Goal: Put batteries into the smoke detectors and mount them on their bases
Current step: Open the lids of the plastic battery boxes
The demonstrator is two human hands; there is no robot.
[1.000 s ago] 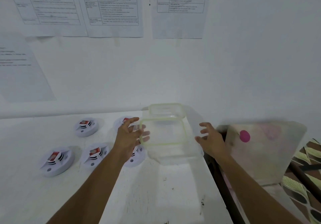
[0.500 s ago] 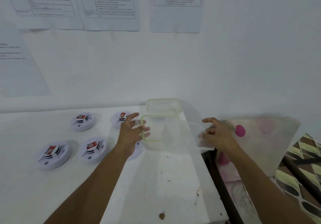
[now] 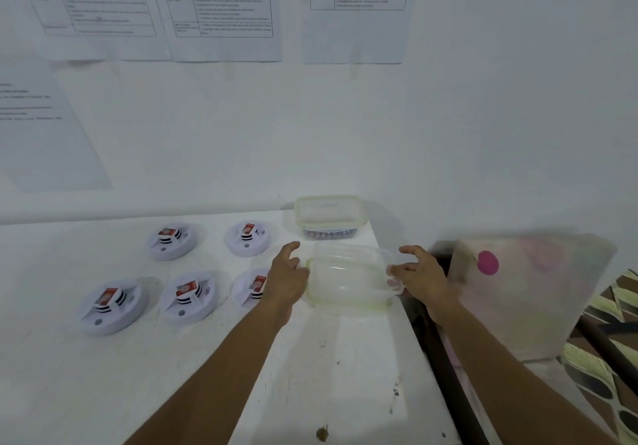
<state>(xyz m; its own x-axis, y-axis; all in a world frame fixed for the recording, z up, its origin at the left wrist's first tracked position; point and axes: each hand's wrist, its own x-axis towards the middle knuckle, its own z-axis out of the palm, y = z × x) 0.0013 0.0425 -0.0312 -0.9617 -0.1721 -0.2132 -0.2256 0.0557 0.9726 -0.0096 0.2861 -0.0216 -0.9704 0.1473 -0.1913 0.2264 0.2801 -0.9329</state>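
A clear box [image 3: 348, 284] with a pale green rim is held at the middle right of the frame, by the table's [image 3: 103, 393] right edge. The left hand [image 3: 286, 282] is set against its left end with the thumb raised; whether the fingers close on it cannot be told. The right hand [image 3: 419, 277] is curled, its fingertips [image 3: 393, 282] pressed on the right end. Five smoke detectors [image 3: 186, 296] are laid in two rows left of the hands, each with a red-and-white label on top. Just behind the clear box a lidded box [image 3: 329, 209] is seen, with batteries [image 3: 329, 234] inside. Printed sheets [image 3: 224, 6] are stuck along the top.
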